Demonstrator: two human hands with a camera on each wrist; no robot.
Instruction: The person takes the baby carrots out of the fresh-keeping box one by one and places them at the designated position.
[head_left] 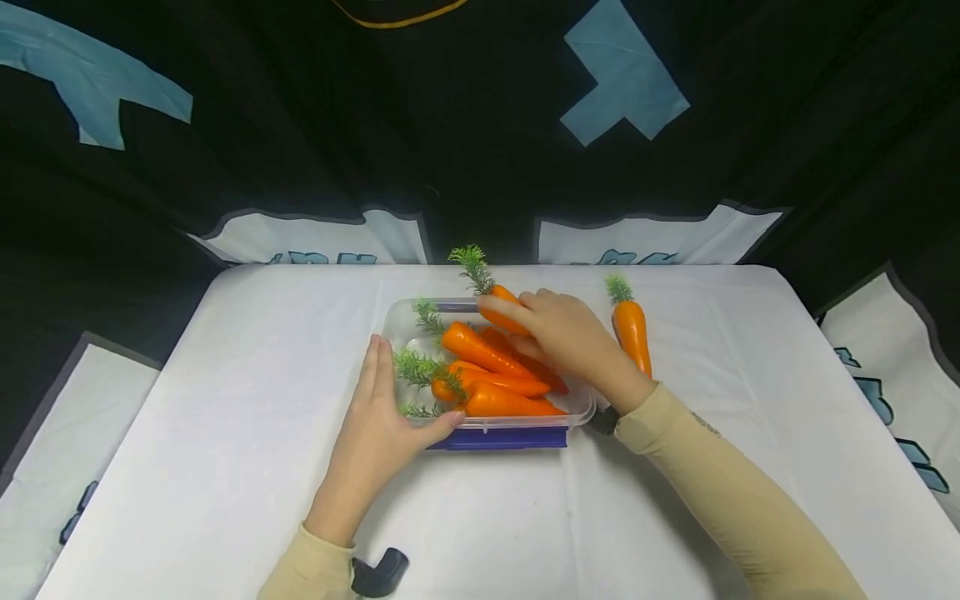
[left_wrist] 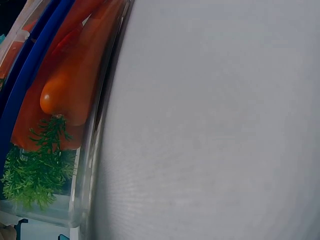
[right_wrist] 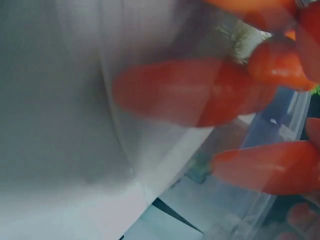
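Observation:
A clear plastic food container [head_left: 581, 419] with a blue latch flap [head_left: 498, 439] along its front holds several glossy orange carrots [head_left: 498, 400] with feathery green tops. My left hand [head_left: 367, 437] lies at its left front corner, straight fingers along the left wall and thumb on the front rim. Over the container's back right part, my right hand [head_left: 566, 329] grips a carrot [head_left: 501, 310], whose green top points up past the back rim. In the left wrist view, a carrot [left_wrist: 75, 85] shows through the container wall. The right wrist view shows blurred carrots [right_wrist: 270, 167] through clear plastic.
Another carrot [head_left: 632, 329] lies on the white table [head_left: 225, 400], right of the container and partly behind my right forearm. Dark straps show at both wrists. A black curtain [head_left: 480, 125] with blue and white shapes hangs behind the table.

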